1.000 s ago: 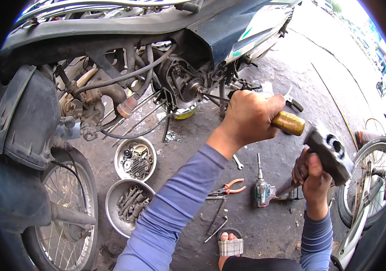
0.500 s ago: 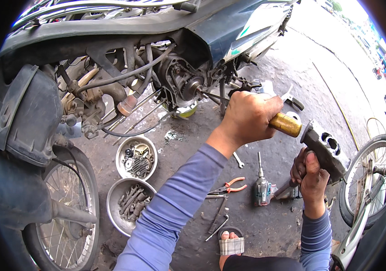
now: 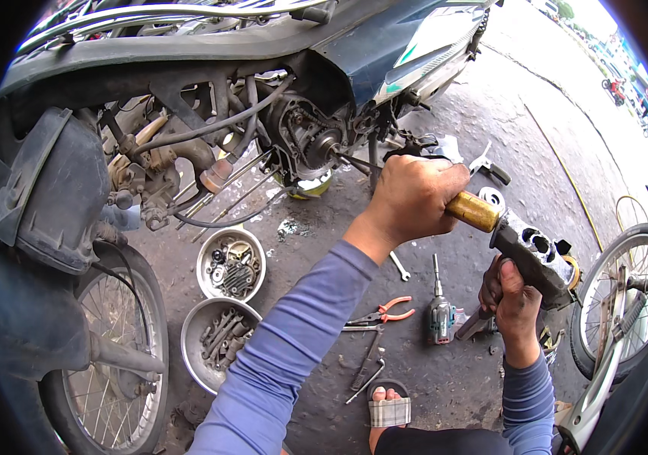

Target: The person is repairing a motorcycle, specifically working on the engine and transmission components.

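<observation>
My left hand [image 3: 418, 193] is closed around a screwdriver with a yellow handle [image 3: 475, 211]. Its dark shaft points left to the round hub [image 3: 324, 148] inside the opened motorcycle engine [image 3: 301, 125], where the tip appears to rest. On the right, my right hand [image 3: 517, 303] grips a heavy, dark metal tool [image 3: 540, 262] with a block-like, worn head full of openings. Its short handle sticks out below the fist. The tool's head meets the butt of the screwdriver handle. I cannot make out its exact kind.
Two metal bowls hold small parts [image 3: 231, 231] and sockets and wrenches [image 3: 187, 334]. On the ground lie pliers [image 3: 388, 309], a cordless driver [image 3: 440, 318] and a spanner [image 3: 399, 265]. Long studs [image 3: 233, 199] jut from the engine. A wheel [image 3: 619, 303] stands at the right.
The dark tool has swung and tilted, its head now against the screwdriver butt where a small gap showed before. My right hand has shifted slightly left; the screwdriver has barely moved.
</observation>
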`<state>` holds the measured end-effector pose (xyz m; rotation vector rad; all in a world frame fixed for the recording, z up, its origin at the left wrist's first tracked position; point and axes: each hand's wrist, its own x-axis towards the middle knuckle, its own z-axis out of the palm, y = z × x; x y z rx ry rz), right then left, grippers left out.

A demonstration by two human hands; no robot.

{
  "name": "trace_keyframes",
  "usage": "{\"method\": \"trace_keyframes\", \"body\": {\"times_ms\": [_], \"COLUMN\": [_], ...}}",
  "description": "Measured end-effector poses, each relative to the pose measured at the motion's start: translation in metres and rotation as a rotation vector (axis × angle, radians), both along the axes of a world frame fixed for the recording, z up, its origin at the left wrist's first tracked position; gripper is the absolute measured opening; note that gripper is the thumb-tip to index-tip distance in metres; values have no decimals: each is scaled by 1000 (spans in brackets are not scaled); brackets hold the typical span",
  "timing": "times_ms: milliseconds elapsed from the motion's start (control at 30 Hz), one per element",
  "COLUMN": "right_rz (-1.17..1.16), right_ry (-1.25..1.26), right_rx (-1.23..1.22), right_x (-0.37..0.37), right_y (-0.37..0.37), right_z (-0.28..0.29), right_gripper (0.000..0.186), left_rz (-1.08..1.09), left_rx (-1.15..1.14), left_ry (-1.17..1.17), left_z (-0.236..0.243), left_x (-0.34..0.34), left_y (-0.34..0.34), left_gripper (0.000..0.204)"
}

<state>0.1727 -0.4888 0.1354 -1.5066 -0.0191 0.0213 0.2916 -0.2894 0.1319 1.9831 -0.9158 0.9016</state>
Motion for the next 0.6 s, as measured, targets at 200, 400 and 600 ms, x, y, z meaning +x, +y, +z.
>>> {"method": "trace_keyframes", "body": {"times_ms": [200, 400, 600], "right_rz": [-38, -67, -43], "right_ry": [-32, -73, -10], "right_rx": [-67, -139, -68], "right_x": [-3, -5, -8], "right_y": [1, -3, -2], "right_z": [-4, -11, -14], "right_gripper": [38, 37, 34], "left_rz": [-5, -10, -20], "left_rx": [19, 37, 51], "left_ry": [-41, -40, -28], "left_z": [0, -2, -5], "left_x": [-1, -2, -3], "left_y": [0, 0, -1], "left_gripper": [22, 23, 26]}}
